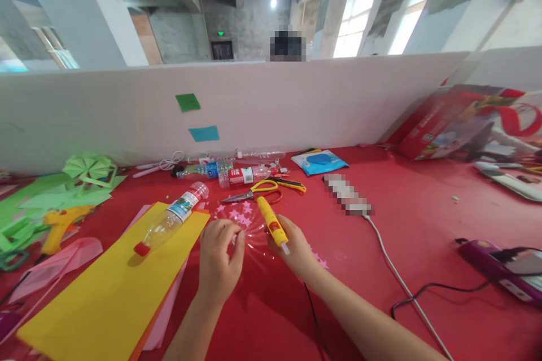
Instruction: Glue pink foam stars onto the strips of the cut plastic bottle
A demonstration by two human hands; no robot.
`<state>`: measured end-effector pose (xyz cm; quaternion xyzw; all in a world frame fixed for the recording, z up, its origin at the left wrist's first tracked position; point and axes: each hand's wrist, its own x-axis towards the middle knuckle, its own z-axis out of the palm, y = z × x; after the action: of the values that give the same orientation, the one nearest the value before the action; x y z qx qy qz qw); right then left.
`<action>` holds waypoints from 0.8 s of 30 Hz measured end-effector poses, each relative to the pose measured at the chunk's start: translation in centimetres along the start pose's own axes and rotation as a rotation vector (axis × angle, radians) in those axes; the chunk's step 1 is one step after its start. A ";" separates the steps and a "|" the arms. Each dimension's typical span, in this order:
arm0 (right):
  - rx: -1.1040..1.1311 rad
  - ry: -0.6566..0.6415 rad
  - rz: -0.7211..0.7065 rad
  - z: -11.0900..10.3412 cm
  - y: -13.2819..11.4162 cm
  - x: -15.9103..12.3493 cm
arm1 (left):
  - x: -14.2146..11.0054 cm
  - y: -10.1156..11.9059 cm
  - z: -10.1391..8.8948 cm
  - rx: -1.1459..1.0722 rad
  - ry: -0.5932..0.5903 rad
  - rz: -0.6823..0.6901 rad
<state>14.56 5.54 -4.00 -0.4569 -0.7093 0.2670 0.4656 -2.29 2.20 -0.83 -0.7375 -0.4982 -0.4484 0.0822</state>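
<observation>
My right hand (292, 242) is wrapped round a yellow hot glue gun (271, 219), with a clear glue stick poking out of its near end. To its left, my left hand (222, 254) has its fingers curled and thumb pressed in at the edge of a clear, shiny plastic piece (256, 245); the exact grip is partly hidden. Pink paper stars (241, 215) lie just beyond my left fingers, around or under the plastic. More pink stars (320, 261) rest beside my right wrist. Behind the glue gun lie scissors (254, 190) with yellow and red handles.
Yellow paper sheets (105, 282) carry a plastic bottle (175, 214) at left. Several bottles (243, 176) lie against the white partition (254, 101). A blue wipes packet (320, 162), a second yellow glue gun (61, 225), a white cable (392, 259) and a purple power strip (495, 268) surround the work area.
</observation>
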 end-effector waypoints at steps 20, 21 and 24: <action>-0.015 0.067 0.017 -0.6 -0.2 -0.2 | 0.6 -0.3 -1.3 0.212 0.006 0.099; -0.016 0.070 0.019 -0.6 -0.2 -0.2 | 0.8 -0.1 -1.4 0.270 0.006 0.137; -0.022 0.082 0.024 -0.5 -0.1 0.0 | 1.3 0.5 -1.9 0.370 0.009 0.210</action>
<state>14.98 5.49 -3.72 -0.4810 -0.6870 0.2460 0.4859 -2.87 1.75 1.37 -0.7556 -0.4922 -0.3416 0.2648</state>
